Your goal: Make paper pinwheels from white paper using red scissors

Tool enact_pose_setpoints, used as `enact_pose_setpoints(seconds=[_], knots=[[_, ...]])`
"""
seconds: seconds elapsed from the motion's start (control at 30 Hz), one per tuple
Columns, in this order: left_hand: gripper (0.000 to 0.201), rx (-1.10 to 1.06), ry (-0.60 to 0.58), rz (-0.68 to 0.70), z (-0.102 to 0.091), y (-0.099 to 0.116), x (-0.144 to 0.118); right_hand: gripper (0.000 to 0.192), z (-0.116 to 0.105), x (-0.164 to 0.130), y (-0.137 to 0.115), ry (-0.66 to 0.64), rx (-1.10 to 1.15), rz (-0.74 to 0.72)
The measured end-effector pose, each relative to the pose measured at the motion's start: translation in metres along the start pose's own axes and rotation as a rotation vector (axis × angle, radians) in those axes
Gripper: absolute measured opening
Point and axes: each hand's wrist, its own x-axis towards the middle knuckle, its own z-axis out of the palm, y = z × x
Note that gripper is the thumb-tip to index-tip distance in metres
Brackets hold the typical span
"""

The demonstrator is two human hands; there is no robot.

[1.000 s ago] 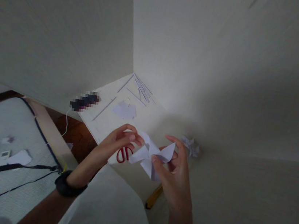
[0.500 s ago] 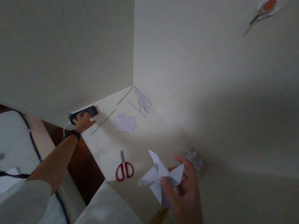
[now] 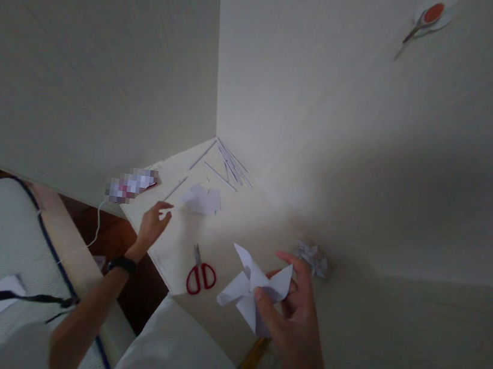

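The object at the left edge of the counter (image 3: 185,234) is pixelated (image 3: 131,184), so it cannot be identified. The right hand (image 3: 290,320) covers the lower part of the folded paper (image 3: 255,285), and its forearm is cut by the bottom edge. A yellowish object (image 3: 252,358) near the counter's front edge is half hidden. The crumpled paper (image 3: 313,258) is too dim for details.

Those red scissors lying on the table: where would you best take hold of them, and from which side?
By the red handle loops of the scissors. They lie flat on the table, closed as far as I can tell, loops toward the near edge and blades pointing away, so come from above on the near side, probably with the free left hand.
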Motion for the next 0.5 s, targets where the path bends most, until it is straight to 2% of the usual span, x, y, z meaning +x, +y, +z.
enact_pose_setpoints(seconds=[0.13,0.23,0.3,0.37,0.5], knots=[[0.019,-0.296,-0.209,0.091,0.030,0.049,-0.081,0.052,0.002,-0.002,-0.006,-0.024,0.020,-0.014],[0.019,-0.500,-0.350,0.089,0.035,0.095,-0.130,0.052,0.003,-0.003,-0.009,-0.011,0.031,-0.029],[0.022,-0.616,-0.410,0.049,0.030,0.121,-0.146,0.052,0.003,-0.004,-0.012,0.005,0.079,-0.063],[0.026,-0.710,-0.447,0.008,0.021,0.141,-0.151,0.052,0.003,-0.004,-0.015,0.020,0.132,-0.088],[0.038,-0.823,-0.554,-0.016,0.003,0.166,-0.151,0.052,0.003,-0.006,-0.017,0.058,0.160,-0.121]])
